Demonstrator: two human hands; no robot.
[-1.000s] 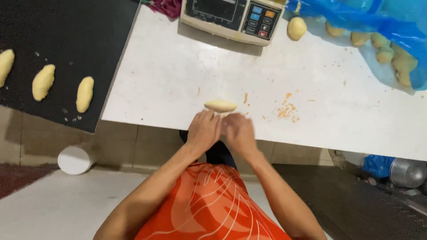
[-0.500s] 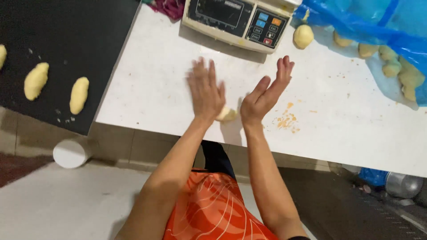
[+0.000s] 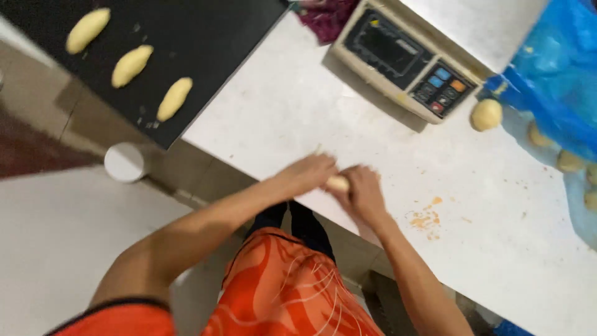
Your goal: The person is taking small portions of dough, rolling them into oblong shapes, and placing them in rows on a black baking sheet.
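Dough piece (image 3: 337, 183), pale and small, sits pinched between the two hands at the near edge of the white table (image 3: 298, 106). The left hand (image 3: 309, 173) and right hand (image 3: 362, 193) are pressed together, closed around it, so only a sliver shows. Orange crumbs (image 3: 426, 218) lie just right of the hands. Farther back stand a weighing scale (image 3: 407, 59), a dough ball (image 3: 486, 114) and a blue plastic bag (image 3: 550, 68). Three shaped rolls (image 3: 175, 98) rest on a black tray (image 3: 205, 37).
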